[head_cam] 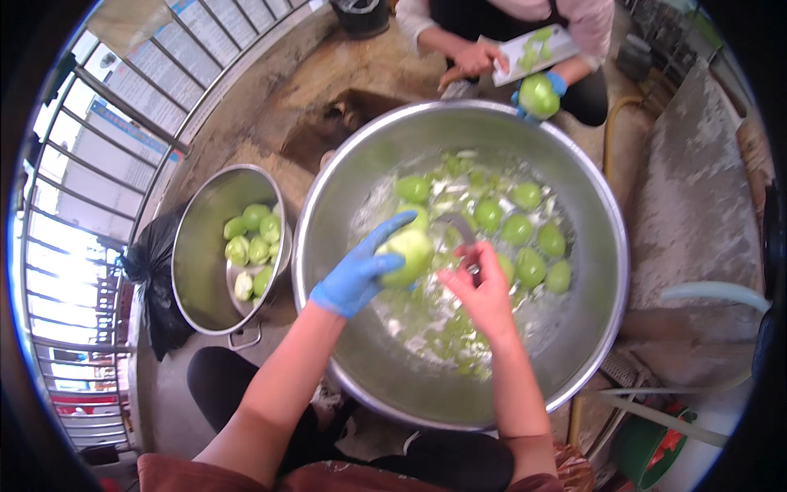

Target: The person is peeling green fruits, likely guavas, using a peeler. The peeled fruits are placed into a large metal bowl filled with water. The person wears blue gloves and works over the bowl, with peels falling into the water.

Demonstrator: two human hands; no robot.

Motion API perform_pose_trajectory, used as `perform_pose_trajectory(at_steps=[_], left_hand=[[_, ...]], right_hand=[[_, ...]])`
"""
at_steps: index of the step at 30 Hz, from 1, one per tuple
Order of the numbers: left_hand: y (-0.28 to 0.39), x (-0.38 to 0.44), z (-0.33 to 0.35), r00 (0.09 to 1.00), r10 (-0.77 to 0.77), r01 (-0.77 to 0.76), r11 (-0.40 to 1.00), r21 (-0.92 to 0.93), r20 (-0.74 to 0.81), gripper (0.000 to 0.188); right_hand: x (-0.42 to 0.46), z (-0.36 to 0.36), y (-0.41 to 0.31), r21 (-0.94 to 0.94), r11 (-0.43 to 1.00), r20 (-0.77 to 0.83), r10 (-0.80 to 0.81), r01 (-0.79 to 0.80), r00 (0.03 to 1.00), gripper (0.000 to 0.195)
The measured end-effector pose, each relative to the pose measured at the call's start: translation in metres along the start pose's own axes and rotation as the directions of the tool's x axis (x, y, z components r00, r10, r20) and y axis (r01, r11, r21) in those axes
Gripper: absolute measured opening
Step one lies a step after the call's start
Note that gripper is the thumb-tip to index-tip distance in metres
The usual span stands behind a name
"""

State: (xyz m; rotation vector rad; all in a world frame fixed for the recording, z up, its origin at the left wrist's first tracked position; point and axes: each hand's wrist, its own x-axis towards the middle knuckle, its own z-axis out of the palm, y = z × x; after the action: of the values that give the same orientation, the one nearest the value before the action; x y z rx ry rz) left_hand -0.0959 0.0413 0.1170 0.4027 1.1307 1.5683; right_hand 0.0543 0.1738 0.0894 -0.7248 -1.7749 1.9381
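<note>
My left hand (363, 267), in a blue glove, grips a green, partly pared fruit (409, 255) above a large round metal basin (326, 357). Close to its right, my bare right hand (482, 283) holds a small knife with a curved blade (458, 224), which points up and left towards the fruit without plainly touching it. Several whole green fruits (530, 266) float in the basin's water among peel scraps (452, 338) and pale pieces. Left of the basin, a smaller metal pot (203, 258) contains several green fruits (255, 216), some partly pared.
Across the basin a person (473, 58) holds a white cutting board (535, 54) with green peelings and, in a blue-gloved hand, a green fruit (539, 95). A black plastic bag (161, 277) and metal railings stand left. A pale hose (716, 292) and green bucket (655, 449) are right.
</note>
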Motion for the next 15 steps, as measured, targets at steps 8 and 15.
perform_pose_trajectory(at_steps=[8,15], left_hand=[[0.025,-0.03,0.028,0.995,0.086,-0.1,0.666,0.739,0.056,0.076],[0.026,-0.032,0.036,0.969,-0.246,0.249,0.95,-0.187,0.036,0.052]], right_hand=[[0.012,0.023,-0.073,-0.675,0.722,0.288,0.072,0.149,0.955,0.054],[0.021,-0.046,-0.044,-0.857,0.504,-0.059,0.108,-0.106,0.992,0.035]])
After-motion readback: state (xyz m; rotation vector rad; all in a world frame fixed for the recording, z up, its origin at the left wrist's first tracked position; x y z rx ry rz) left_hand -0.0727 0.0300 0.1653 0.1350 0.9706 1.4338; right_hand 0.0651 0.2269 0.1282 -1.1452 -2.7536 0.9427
